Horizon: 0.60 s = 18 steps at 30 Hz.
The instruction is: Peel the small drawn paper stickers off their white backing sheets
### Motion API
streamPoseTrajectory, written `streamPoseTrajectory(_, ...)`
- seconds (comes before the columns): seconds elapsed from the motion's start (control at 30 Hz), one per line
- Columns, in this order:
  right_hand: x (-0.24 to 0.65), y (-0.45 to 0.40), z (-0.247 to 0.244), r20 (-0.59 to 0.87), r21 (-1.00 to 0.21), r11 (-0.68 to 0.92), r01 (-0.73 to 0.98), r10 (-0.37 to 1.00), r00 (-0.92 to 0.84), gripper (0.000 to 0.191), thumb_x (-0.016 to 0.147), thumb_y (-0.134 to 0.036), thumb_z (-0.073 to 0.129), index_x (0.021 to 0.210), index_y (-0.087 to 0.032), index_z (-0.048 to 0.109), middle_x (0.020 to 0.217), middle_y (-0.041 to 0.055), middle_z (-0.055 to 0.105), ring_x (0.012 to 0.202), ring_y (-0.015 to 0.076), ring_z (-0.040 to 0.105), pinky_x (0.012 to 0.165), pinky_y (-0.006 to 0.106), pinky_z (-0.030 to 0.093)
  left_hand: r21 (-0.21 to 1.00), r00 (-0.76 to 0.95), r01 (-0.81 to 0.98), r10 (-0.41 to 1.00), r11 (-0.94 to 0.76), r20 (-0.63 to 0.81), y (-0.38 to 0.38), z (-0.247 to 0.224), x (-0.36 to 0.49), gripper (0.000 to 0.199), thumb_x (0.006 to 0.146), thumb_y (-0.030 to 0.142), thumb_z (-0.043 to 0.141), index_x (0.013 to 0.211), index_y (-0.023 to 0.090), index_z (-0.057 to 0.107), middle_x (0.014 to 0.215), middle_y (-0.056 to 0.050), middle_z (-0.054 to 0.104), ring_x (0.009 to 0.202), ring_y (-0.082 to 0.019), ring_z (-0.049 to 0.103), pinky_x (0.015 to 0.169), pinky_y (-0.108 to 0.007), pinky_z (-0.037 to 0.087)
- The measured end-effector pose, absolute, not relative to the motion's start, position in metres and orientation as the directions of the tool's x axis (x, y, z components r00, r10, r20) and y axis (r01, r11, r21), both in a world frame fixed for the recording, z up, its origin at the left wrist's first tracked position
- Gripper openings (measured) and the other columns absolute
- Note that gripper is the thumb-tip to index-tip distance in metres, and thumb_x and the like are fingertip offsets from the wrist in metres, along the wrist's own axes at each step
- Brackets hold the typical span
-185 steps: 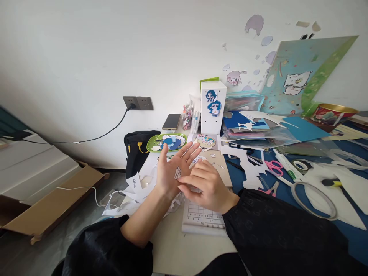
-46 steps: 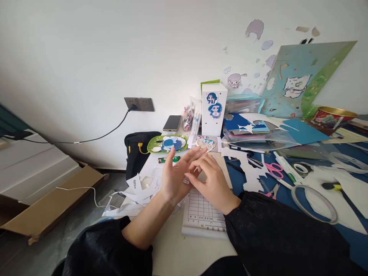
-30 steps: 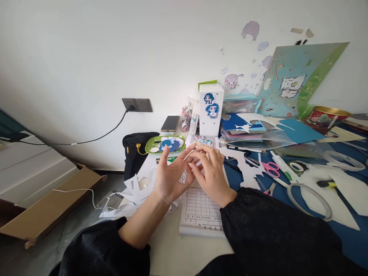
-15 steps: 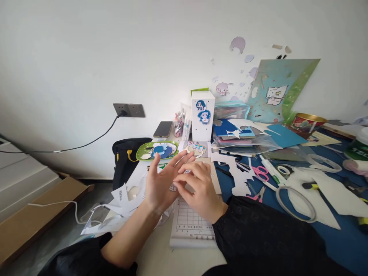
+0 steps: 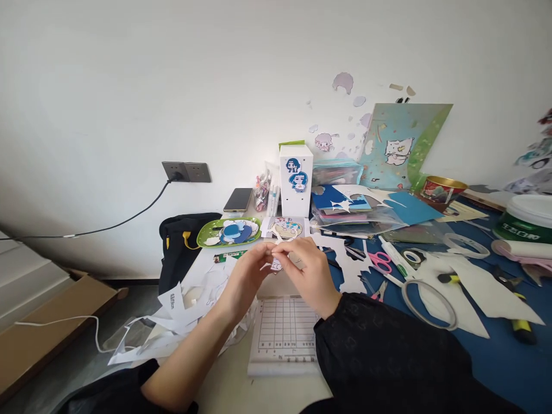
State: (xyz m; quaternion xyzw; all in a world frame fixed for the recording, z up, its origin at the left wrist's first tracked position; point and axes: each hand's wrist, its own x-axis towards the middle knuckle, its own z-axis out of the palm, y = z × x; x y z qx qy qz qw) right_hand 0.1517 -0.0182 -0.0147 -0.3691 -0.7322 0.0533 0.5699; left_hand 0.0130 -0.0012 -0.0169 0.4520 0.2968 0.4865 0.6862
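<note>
Over the desk [image 5: 254,397], hands [image 5: 308,273] (fingers curled) meet.

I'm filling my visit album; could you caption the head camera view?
Left hand and right hand close together above a paper-strewn desk, near a green tray.

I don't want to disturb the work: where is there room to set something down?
Bare pale tabletop lies between the gridded pad, left forearm and right sleeve; bare blue surface lies between that sleeve and the white sheets. It's crowded around the pink scissors and among the paper scraps.
</note>
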Motion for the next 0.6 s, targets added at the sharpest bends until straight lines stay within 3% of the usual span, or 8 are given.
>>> streamPoseTrajectory(0.1,0.157,-0.014,-0.014,0.765,-0.535,0.707,0.462,0.638,-0.089,0.011,0.086,-0.014,0.056,0.084,-0.02,0.065,0.076,0.0007,0.068,0.073,0.0153,0.061,0.074,0.03,0.044,0.945,0.349,-0.324,0.934,0.039,0.081,0.001,-0.023,0.013,0.016,0.078,0.032,0.066,0.087,0.019,0.066,0.089,-0.003,0.061,0.084,-0.015,0.054,0.073,-0.025,0.044)
streamPoseTrajectory(0.4,0.163,-0.011,-0.017,0.624,-0.707,0.58,0.406,0.781,-0.028,0.017,0.082,-0.016,0.059,0.095,-0.022,0.068,0.082,0.0011,0.072,0.079,0.0165,0.066,0.078,0.029,0.049,0.981,0.369,-0.194,0.926,-0.004,0.076,0.006,-0.027,0.01,0.023,0.069,0.024,0.076,0.087,0.016,0.064,0.071,0.0,0.064,0.066,-0.01,0.055,0.068,-0.023,0.044)
streamPoseTrajectory(0.53,0.165,-0.012,-0.015,0.585,-0.758,0.536,0.372,0.81,0.024,0.031,0.084,-0.024,0.056,0.115,-0.021,0.059,0.102,0.0049,0.069,0.083,0.017,0.065,0.079,0.032,0.049,0.98,0.297,-0.201,0.953,0.003,0.058,0.005,-0.025,0.01,0.029,0.07,0.026,0.076,0.093,0.017,0.061,0.067,0.002,0.063,0.065,-0.011,0.057,0.07,-0.024,0.045)
streamPoseTrajectory(0.6,0.165,-0.011,-0.015,0.554,-0.788,0.514,0.34,0.832,0.026,0.034,0.082,-0.027,0.059,0.116,-0.021,0.058,0.108,0.0063,0.066,0.082,0.0167,0.064,0.076,0.032,0.05,0.979,0.254,-0.205,0.966,0.007,0.046,0.004,-0.024,0.01,0.03,0.07,0.029,0.075,0.093,0.017,0.06,0.07,0.001,0.064,0.067,-0.011,0.059,0.071,-0.024,0.046)
